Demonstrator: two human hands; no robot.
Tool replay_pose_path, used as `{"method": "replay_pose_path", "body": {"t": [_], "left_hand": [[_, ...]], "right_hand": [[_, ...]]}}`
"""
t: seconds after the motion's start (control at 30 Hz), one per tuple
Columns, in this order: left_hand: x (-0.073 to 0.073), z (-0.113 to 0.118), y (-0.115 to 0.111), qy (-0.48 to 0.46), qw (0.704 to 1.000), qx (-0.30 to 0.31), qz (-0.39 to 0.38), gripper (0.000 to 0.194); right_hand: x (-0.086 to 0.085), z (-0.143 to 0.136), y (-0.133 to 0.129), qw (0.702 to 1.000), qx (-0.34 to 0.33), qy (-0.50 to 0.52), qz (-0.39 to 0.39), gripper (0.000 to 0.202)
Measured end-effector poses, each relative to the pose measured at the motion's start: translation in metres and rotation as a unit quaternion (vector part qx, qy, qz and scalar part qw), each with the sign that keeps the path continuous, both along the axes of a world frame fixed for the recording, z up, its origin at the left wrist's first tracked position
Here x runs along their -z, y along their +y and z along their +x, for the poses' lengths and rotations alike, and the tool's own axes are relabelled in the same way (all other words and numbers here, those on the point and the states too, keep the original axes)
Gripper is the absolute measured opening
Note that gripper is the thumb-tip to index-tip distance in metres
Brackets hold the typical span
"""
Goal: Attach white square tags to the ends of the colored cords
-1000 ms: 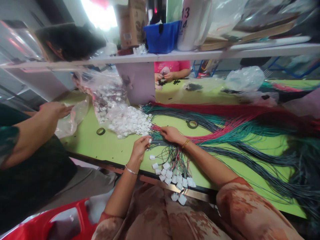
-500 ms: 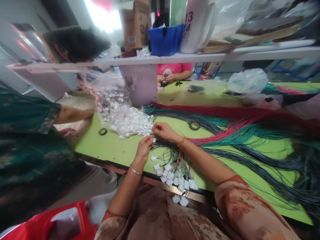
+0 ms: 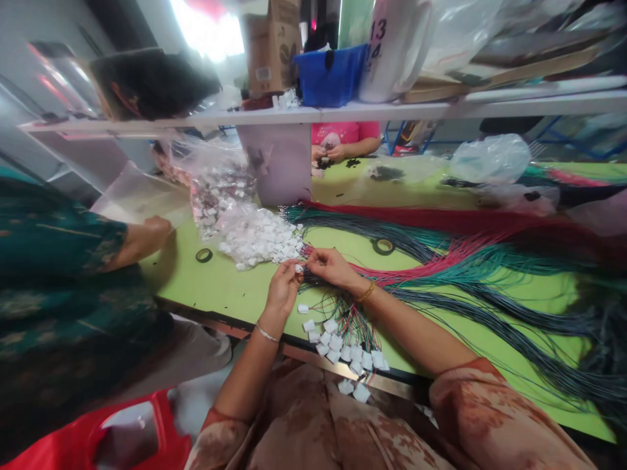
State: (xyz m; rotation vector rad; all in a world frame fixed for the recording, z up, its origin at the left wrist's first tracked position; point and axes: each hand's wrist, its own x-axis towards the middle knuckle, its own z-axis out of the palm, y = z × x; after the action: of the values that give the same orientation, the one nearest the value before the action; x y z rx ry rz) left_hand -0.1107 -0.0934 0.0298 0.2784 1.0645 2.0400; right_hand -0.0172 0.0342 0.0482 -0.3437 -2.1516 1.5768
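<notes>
Between the thumb and fingers of my left hand point(image 3: 284, 287) is a small white plastic connector point(image 3: 298, 268). My right hand point(image 3: 329, 266) is closed in a pinch just right of it, at the ends of the red and black wires; whatever is in its fingertips is too small to make out. Behind both hands lies a heap of loose white connectors point(image 3: 259, 238), partly in a clear plastic bag point(image 3: 220, 176). Long bundles of red wires point(image 3: 416, 219), green wires point(image 3: 509, 261) and black wires point(image 3: 490, 316) stretch to the right. Wired white connectors point(image 3: 336, 343) hang near the table's front edge.
A co-worker's hand point(image 3: 151, 236) rests by a clear plastic sheet point(image 3: 142, 196) at left. Rolls of black tape point(image 3: 204, 255) lie on the green table point(image 3: 220, 287). A shelf point(image 3: 206, 119) with a blue bin point(image 3: 329, 78) crosses the back; another person's hands point(image 3: 330, 154) work beyond.
My right hand has come down and slightly right, level with the connector in my left hand. The co-worker's hand at left has moved back toward the left, and the plastic sheet there has shifted.
</notes>
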Motion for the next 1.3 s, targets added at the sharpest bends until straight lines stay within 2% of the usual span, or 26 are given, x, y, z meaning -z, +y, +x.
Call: {"method": "replay_pose_path", "body": {"t": [0.13,0.3,0.4,0.53,0.77,0.97,1.1,1.17,1.23,1.3], "left_hand": [[0.002,0.002,0.003,-0.018,1.000,0.022,0.012,0.012],[0.003,0.003,0.003,-0.018,0.999,0.024,0.013,0.012],[0.000,0.003,0.003,-0.006,1.000,0.021,0.010,0.015],[-0.001,0.008,0.004,0.013,1.000,0.009,-0.001,0.020],[0.007,0.015,0.011,0.031,0.999,-0.012,-0.019,0.024],[0.012,0.014,0.015,0.035,0.999,-0.006,-0.032,0.025],[0.013,0.012,0.015,0.031,0.999,-0.004,-0.037,0.024],[0.013,0.008,0.015,0.032,0.999,-0.009,-0.035,0.024],[0.014,0.005,0.015,0.030,0.999,-0.009,-0.038,0.025],[0.015,0.002,0.015,0.021,0.999,-0.006,-0.046,0.026]], "right_hand": [[0.004,0.013,-0.007,0.999,0.027,0.006,0.037,0.013],[-0.002,0.023,-0.013,0.983,0.061,0.033,0.169,0.005],[-0.004,0.024,-0.014,0.973,0.068,0.043,0.215,0.004],[0.000,0.022,-0.014,0.975,0.060,0.034,0.210,0.003],[0.011,0.020,-0.012,0.985,0.056,0.002,0.162,0.010],[0.005,0.026,-0.017,0.968,0.057,-0.035,0.240,0.016],[-0.004,0.018,0.010,0.979,0.000,-0.053,0.196,0.023],[-0.007,0.008,0.032,0.982,0.044,-0.065,0.174,0.025],[-0.007,-0.004,0.052,0.967,0.107,-0.123,0.195,0.016],[-0.001,-0.016,0.062,0.946,0.106,-0.212,0.221,0.012]]}}
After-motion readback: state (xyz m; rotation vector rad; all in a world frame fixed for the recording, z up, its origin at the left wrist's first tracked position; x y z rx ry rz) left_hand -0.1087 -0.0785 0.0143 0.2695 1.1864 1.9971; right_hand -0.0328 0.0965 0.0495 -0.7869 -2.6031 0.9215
